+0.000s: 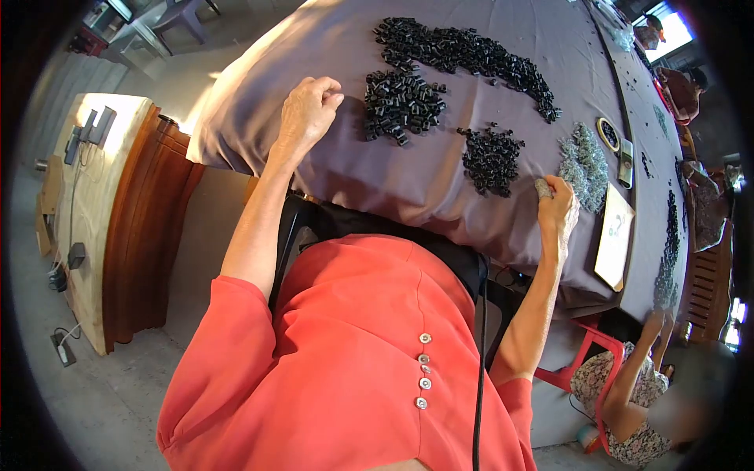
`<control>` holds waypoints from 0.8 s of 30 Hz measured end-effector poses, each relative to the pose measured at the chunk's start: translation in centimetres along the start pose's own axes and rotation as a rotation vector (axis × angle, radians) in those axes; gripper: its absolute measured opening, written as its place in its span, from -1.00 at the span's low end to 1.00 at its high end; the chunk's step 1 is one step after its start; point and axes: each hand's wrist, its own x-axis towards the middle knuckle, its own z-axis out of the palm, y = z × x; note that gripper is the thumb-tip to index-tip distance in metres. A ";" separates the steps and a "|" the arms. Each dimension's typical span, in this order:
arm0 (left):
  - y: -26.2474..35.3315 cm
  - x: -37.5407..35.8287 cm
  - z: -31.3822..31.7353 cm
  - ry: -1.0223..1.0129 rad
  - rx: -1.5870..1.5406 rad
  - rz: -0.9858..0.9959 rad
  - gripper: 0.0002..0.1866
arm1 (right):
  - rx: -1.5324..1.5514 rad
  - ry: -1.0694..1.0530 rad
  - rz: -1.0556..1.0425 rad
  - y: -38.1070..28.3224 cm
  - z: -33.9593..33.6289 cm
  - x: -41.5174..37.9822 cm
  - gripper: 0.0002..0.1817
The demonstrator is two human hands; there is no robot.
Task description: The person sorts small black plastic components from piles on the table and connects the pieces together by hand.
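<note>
My left hand (pixel 312 110) is raised over the cloth-covered table, left of a heap of short black tube-like pieces (pixel 402 104). Its fingers are curled in towards the thumb, and what they may hold is hidden. My right hand (pixel 559 208) is bent closed near the table's front edge, with a greyish, speckled covering or piece (pixel 543 188) at its fingertips. Just beyond that hand lies a pile of small clear, silvery pieces (pixel 583 166). A smaller heap of black pieces (pixel 492 161) sits between my two hands.
A long band of black pieces (pixel 471 53) stretches across the back of the purple-grey cloth (pixel 314 47). To the right are a tape roll (pixel 608 134), a small device (pixel 626 163) and a pale board (pixel 614 238). Another person (pixel 628 392) sits at right, hands at the table; a wooden cabinet (pixel 145 228) stands left.
</note>
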 end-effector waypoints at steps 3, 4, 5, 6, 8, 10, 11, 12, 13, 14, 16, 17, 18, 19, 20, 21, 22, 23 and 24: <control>2.9 -0.4 -0.5 0.107 0.062 0.106 -0.90 | -0.006 -0.012 -0.015 -0.3 0.0 0.0 -0.79; 4.1 -0.7 -0.1 0.099 -0.084 0.187 -0.91 | -0.001 -0.013 -0.019 -0.2 0.1 -0.1 -0.80; 5.4 -1.3 0.2 -0.009 -0.118 0.207 -0.91 | 0.001 -0.012 -0.024 -0.1 0.3 -0.1 -0.82; 6.5 -2.0 0.6 -0.115 -0.153 0.225 -0.91 | 0.002 -0.011 -0.033 0.0 0.4 0.0 -0.83; 8.0 -3.3 1.6 -0.243 -0.124 0.222 -0.88 | 0.004 -0.015 -0.061 0.1 0.4 -0.2 -0.84; 7.9 -4.0 2.6 -0.265 -0.035 0.283 -0.86 | 0.000 0.014 -0.096 0.2 0.8 -0.5 -0.83; 7.6 -4.2 2.9 -0.265 0.001 0.319 -0.86 | 0.006 0.030 -0.144 0.3 0.9 -0.6 -0.82; 7.5 -4.3 3.0 -0.267 0.037 0.357 -0.85 | 0.011 0.030 -0.149 0.2 1.0 -0.6 -0.82; 7.6 -4.3 2.9 -0.272 0.082 0.404 -0.85 | 0.015 0.031 -0.151 0.2 1.0 -0.6 -0.82; 7.6 -4.3 3.0 -0.286 0.079 0.422 -0.85 | 0.018 0.031 -0.154 0.3 1.0 -0.7 -0.82; 7.5 -4.2 3.0 -0.310 0.071 0.453 -0.87 | 0.082 0.012 -0.170 0.4 0.3 -0.6 -0.84; 7.3 -4.1 3.1 -0.330 0.070 0.486 -0.88 | 0.119 -0.008 -0.161 0.5 0.1 -0.6 -0.84; 7.4 -4.1 3.2 -0.323 0.044 0.497 -0.88 | 0.158 -0.029 -0.155 0.6 -0.1 -0.5 -0.84; 7.4 -4.2 3.3 -0.314 0.020 0.505 -0.88 | 0.164 -0.054 -0.154 0.7 -0.3 -0.5 -0.84; 7.4 -4.2 3.3 -0.305 -0.003 0.512 -0.87 | 0.131 -0.069 -0.152 0.8 -0.3 -0.4 -0.84; 7.3 -4.3 3.4 -0.307 -0.004 0.514 -0.87 | 0.099 -0.086 -0.152 0.9 -0.3 -0.3 -0.84; 7.3 -4.4 3.5 -0.309 -0.005 0.516 -0.87 | 0.068 -0.102 -0.151 0.9 -0.2 -0.2 -0.85; 7.3 -4.4 3.6 -0.312 -0.005 0.519 -0.87 | 0.062 -0.096 -0.160 0.8 -0.2 -0.3 -0.84; 7.5 -4.4 3.6 -0.293 -0.006 0.525 -0.87 | 0.055 -0.089 -0.169 0.7 -0.3 -0.4 -0.84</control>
